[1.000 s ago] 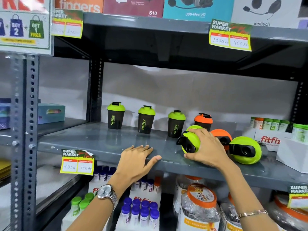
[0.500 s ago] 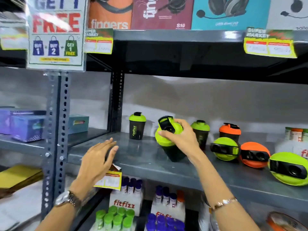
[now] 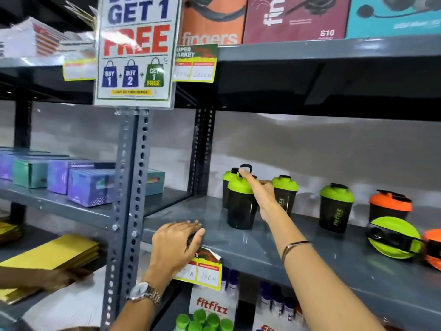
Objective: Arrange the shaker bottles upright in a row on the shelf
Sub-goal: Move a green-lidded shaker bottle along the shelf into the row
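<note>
Right now the right hand is reaching over the shelf w/ its fingers closed around the far side of a green-lidded shaker bottle, one fingertip resting up by the lid's carry loop; the bottle is standing upright on the shelf, its base looking down on the surface, just in front of another green-lidded bottle at the left end of the row. The left hand is gripping the shelf's front edge, right above a price tag, holding no bottle. Further right, three more are standing upright: two green-lidded & one orange-lidded. A green-lidded one & an orange one are lying on their sides at the far right, so prob. about half the job is remaining. Risks: the held bottle is sitting fwd of the row, not in line, so pushing it back could knock the bottle behind it; letting go w/ a finger near the loop could tip it; the forearm is passing close to the next upright bottle and could brush it on the way out.
</note>
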Available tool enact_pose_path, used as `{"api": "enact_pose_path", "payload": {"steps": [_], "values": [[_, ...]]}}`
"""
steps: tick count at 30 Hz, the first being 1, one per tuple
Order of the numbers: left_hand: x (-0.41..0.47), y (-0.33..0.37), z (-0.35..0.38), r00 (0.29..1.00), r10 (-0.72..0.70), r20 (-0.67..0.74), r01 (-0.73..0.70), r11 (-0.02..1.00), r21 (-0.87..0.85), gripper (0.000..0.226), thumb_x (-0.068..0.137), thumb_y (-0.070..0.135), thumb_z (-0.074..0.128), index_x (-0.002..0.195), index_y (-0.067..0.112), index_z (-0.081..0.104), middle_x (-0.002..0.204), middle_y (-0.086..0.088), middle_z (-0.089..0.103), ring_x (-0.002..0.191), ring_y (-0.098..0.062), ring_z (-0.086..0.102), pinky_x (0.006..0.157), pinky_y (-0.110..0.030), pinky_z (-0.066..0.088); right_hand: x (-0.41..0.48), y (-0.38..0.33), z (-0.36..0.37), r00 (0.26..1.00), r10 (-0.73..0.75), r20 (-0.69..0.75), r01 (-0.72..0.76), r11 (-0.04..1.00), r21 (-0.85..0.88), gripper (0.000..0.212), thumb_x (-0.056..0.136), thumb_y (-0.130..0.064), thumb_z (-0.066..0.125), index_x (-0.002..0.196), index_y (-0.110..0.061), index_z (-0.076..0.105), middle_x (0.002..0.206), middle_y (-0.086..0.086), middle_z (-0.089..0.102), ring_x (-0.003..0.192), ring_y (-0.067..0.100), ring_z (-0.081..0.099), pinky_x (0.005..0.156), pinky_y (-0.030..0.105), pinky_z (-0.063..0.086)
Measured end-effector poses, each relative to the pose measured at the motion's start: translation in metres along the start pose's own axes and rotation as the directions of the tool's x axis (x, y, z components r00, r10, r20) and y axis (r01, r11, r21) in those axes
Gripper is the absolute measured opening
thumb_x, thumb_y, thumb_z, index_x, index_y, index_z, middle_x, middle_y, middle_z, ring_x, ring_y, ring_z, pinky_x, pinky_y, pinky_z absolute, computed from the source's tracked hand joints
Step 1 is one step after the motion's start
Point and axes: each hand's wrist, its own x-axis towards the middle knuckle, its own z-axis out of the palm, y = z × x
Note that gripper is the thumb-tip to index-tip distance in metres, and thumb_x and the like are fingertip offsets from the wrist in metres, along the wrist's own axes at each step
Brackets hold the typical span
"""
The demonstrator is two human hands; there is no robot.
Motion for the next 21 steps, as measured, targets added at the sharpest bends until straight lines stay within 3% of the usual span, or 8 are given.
{"api": "enact_pose_path", "payload": {"steps": [4,7,10,13,17,21], "values": [[0.0,0.0,0.002,1.0,-0.002,-0.016,0.001,1.0,-0.004,0.045,0.085,0.042,0.038,0.084,0.018,0.076,0.087,0.002,0.076,0.085,-0.012,0.071,0.079,-0.032,0.054,-0.004,0.016,0.0,0.994,-0.095,0.053,0.101,0.989,-0.109,0.08,0.058,-0.057,0.078,0.119,-0.021,0.039,0.114,-0.001,0.052,0.102,0.016,0.047,0.085,0.028,0.035],[-0.001,0.0,0.003,1.0,-0.014,-0.022,0.013,1.0,-0.004,0.045,0.085,0.041,0.038,0.083,0.017,0.076,0.086,0.001,0.076,0.085,-0.013,0.071,0.08,-0.033,0.054,-0.004,0.026,0.003,0.977,-0.215,-0.017,0.208,0.959,-0.191,0.088,0.055,-0.05,0.083,0.127,-0.023,0.041,0.119,0.0,0.053,0.109,0.018,0.05,0.091,0.029,0.041],[-0.001,0.0,0.004,0.999,-0.011,-0.031,0.011,1.0,-0.008,0.046,0.085,0.041,0.038,0.084,0.016,0.076,0.087,0.001,0.076,0.086,-0.013,0.071,0.081,-0.034,0.054,0.002,0.024,0.002,0.987,-0.147,0.061,0.155,0.978,-0.14,0.105,0.063,-0.042,0.08,0.146,-0.022,0.019,0.135,-0.001,0.04,0.118,0.014,0.042,0.096,0.028,0.033],[-0.001,-0.001,0.005,0.999,-0.002,-0.046,0.002,1.0,-0.006,0.046,0.086,0.04,0.038,0.084,0.016,0.076,0.087,0.001,0.076,0.086,-0.013,0.071,0.082,-0.034,0.054,0.006,0.027,-0.004,0.99,-0.02,0.138,0.032,0.996,-0.087,0.109,0.069,-0.04,0.075,0.149,-0.017,0.006,0.151,0.007,0.03,0.135,0.024,0.034,0.101,0.035,0.029],[-0.002,-0.001,0.006,0.996,0.003,-0.088,-0.004,1.0,-0.022,0.043,0.086,0.039,0.039,0.082,0.017,0.077,0.085,0.003,0.076,0.085,-0.012,0.071,0.082,-0.033,0.053,0.004,0.037,-0.004,0.994,-0.072,0.081,0.091,0.959,-0.267,0.126,0.054,-0.052,0.083,0.148,-0.016,0.007,0.154,0.012,0.024,0.14,0.029,0.027,0.111,0.042,0.027],[-0.002,-0.001,0.007,0.994,0.009,-0.109,-0.013,0.999,-0.029,0.042,0.086,0.038,0.041,0.081,0.017,0.077,0.084,0.003,0.076,0.084,-0.012,0.071,0.081,-0.032,0.054,0.008,0.038,-0.002,0.99,-0.069,0.125,0.096,0.97,-0.224,0.104,0.066,-0.035,0.079,0.144,-0.014,0.014,0.142,0.013,0.044,0.126,0.026,0.044,0.099,0.034,0.035]]}}
